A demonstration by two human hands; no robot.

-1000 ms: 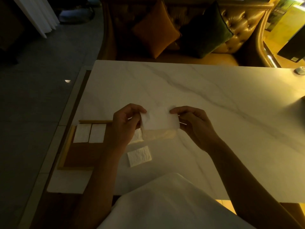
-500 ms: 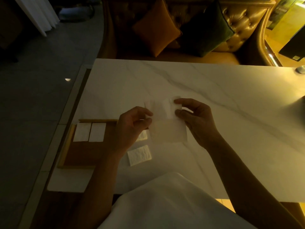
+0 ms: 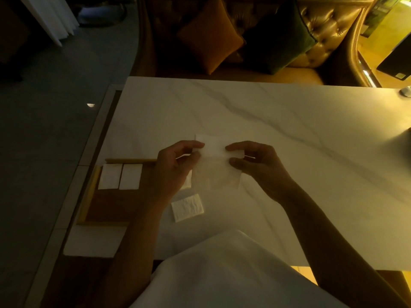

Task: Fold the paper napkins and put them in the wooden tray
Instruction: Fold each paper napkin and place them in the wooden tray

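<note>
- Both hands hold one paper napkin (image 3: 216, 165) up above the marble table (image 3: 289, 134): the left hand (image 3: 175, 172) pinches its left edge between thumb and fingers, and the right hand (image 3: 260, 167) pinches its right edge the same way.
- The napkin's upper strip is bright and its lower part hangs shaded and thin; its top edge runs level between the two hands.
- The wooden tray (image 3: 111, 205) lies at the table's left edge, its raised pale rim showing along the far and left sides; the left forearm crosses over its right part.
- Two folded napkins (image 3: 121, 176) lie side by side, edges touching, in the tray's far left corner; the rest of the tray floor in view is bare wood.
- A small folded napkin (image 3: 187, 207) lies on the table just right of the tray, below the held one.
- From the hands to the far and right edges, the table is open marble.
</note>
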